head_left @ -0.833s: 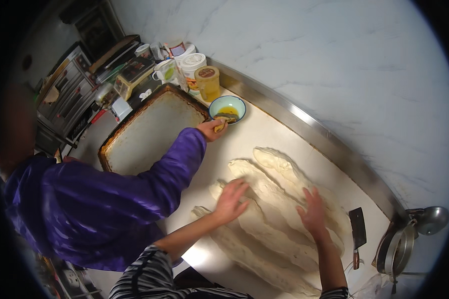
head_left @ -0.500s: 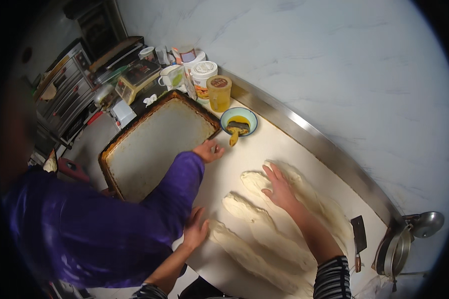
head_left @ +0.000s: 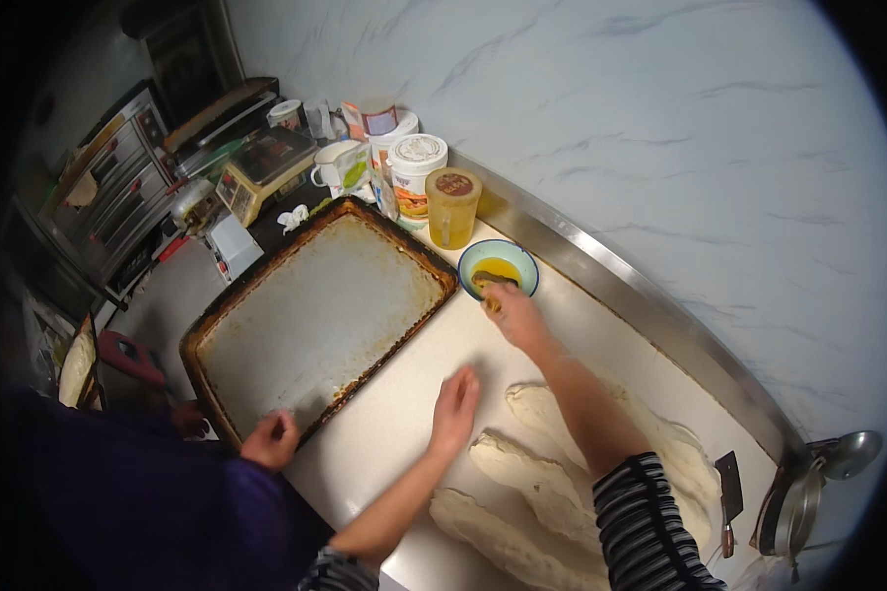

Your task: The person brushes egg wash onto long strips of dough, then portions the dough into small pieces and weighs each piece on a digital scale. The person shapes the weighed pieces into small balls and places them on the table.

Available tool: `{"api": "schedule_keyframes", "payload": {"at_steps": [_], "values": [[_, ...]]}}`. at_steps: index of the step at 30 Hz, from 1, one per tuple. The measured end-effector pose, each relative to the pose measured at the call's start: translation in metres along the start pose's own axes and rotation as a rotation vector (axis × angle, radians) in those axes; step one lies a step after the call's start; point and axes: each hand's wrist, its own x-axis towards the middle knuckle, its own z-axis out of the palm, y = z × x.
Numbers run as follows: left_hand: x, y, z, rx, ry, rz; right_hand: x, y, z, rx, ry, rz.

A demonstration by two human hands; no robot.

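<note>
My right hand (head_left: 512, 313) is closed round the short handle of a brush (head_left: 499, 280), whose dark bristle end sits in a blue-rimmed enamel bowl (head_left: 522, 258) of yellow oil. My left hand (head_left: 454, 410) hovers over the worktop, fingers stretched out, between the baking tray and the dough. Several long strips of pale dough lie side by side under and beside my right forearm; the middle dough strip (head_left: 532, 478) and the nearest dough strip (head_left: 503, 537) show best. A co-worker's hand (head_left: 271, 440) is at the near edge of the black-rimmed baking tray (head_left: 315, 305).
A jug of yellow oil (head_left: 454, 212) and a white lidded tub (head_left: 416, 163) stand behind the bowl. On the right lies a cleaver (head_left: 729, 488), near a hanging ladle (head_left: 851, 455). The co-worker's purple sleeve (head_left: 251, 502) fills the lower left. A steel strip (head_left: 601, 261) edges the wall.
My right hand has gone from the dough to the bowl and taken hold of the brush. My left hand has moved up and right. The co-worker's arm has drawn back left.
</note>
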Motion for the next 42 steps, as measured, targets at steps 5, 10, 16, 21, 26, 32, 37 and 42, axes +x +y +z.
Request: {"api": "schedule_keyframes", "payload": {"at_steps": [5,10,16,21,26,32,37,42], "values": [[0.149,0.006,0.043,-0.469,0.074,-0.482,0.012,0.023,-0.016,0.548,0.379,0.218],[0.182,0.02,0.064,-0.457,-0.007,-0.399,0.004,0.044,-0.025,0.883,0.458,0.408],[0.127,0.033,0.067,-0.435,-0.086,-0.4,-0.037,0.041,-0.05,0.871,0.485,0.63],[0.076,0.062,0.074,-0.451,-0.163,-0.418,-0.081,0.027,-0.078,0.886,0.41,0.648],[0.027,0.069,0.083,-0.381,-0.161,-0.337,-0.142,0.011,-0.108,1.041,0.488,0.639],[-0.018,0.06,0.079,-0.399,-0.03,-0.412,-0.254,0.008,-0.128,1.091,0.584,0.732],[-0.064,0.053,0.079,-0.436,-0.015,-0.379,-0.382,0.037,-0.126,1.066,0.743,0.755],[-0.105,0.049,0.053,-0.38,-0.03,-0.398,-0.567,0.07,-0.219,0.789,0.864,0.945]]}}
